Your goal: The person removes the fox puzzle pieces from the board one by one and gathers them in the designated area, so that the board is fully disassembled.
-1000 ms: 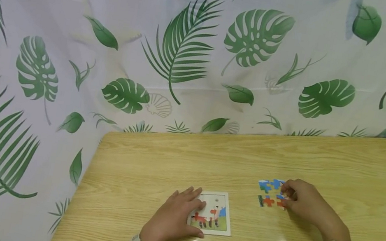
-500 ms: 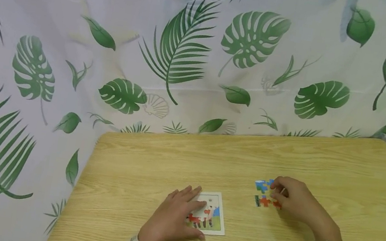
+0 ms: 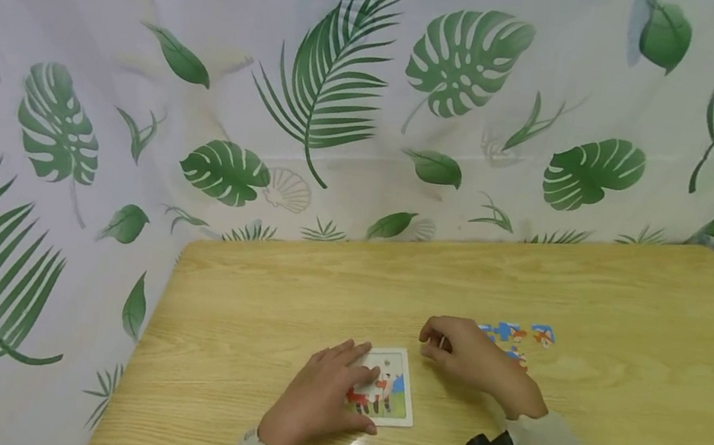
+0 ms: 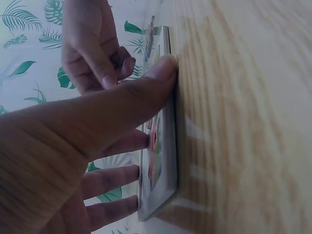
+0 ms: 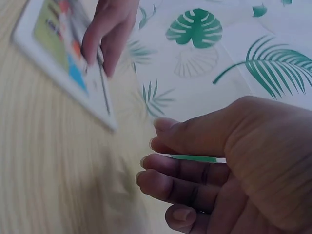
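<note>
A puzzle board with a pale frame lies flat on the table; its picture shows red pieces, green ground and a blue patch. My left hand rests on its left part, fingers spread. In the left wrist view the thumb lies over the near edge of the board, and other fingertips reach its far edge. Right of the board and above the table, my right hand pinches what looks like a puzzle piece. Only a thin pale edge of it shows. In the right wrist view the thumb and index fingertips meet.
Several loose puzzle pieces in blue and red lie to the right of the board, partly behind my right hand. A leaf-print cloth hangs along the far edge of the wood-grain table.
My right hand has come left, away from the loose pieces toward the board, uncovering the pieces on the right. The left hand stays on the board.
</note>
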Demonstrator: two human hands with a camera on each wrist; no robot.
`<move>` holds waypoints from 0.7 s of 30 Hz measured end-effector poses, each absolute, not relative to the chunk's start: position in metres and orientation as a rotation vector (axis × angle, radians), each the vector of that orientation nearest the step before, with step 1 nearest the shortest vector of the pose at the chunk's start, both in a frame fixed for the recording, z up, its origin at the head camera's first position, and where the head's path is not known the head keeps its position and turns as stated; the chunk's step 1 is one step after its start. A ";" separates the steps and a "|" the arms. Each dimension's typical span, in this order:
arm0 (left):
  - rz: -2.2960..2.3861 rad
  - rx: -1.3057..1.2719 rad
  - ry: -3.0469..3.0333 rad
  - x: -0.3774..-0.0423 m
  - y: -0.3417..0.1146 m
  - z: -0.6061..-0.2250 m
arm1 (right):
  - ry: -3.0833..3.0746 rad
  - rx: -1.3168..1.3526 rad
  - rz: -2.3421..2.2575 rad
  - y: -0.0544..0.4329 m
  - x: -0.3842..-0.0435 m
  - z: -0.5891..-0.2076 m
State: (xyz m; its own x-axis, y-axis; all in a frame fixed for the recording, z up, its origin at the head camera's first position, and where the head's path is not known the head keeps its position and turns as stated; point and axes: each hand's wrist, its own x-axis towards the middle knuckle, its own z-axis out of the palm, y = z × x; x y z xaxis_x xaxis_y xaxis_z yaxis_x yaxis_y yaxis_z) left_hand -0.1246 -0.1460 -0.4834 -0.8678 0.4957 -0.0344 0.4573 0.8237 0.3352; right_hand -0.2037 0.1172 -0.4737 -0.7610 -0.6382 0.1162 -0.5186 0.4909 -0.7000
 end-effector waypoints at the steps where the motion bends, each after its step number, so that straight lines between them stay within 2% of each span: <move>1: 0.491 0.759 2.882 -0.125 -0.146 -0.484 | 2.566 -1.008 -1.127 0.113 -0.204 -0.474; 11: 0.512 0.764 2.896 -0.125 -0.147 -0.485 | 2.508 -1.093 -1.025 0.078 -0.197 -0.477; 21: 0.500 0.757 2.895 -0.126 -0.148 -0.485 | 2.425 -1.094 -0.984 0.067 -0.189 -0.484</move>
State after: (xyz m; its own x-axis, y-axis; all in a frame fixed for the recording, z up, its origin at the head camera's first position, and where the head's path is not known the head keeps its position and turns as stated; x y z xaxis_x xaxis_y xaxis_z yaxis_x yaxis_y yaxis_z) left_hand -0.1259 -0.1483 -0.4854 -0.8702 0.4923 -0.0203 0.4570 0.8218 0.3404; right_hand -0.1892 0.0673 -0.4837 -0.6633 -0.7484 0.0044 -0.5400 0.4745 -0.6952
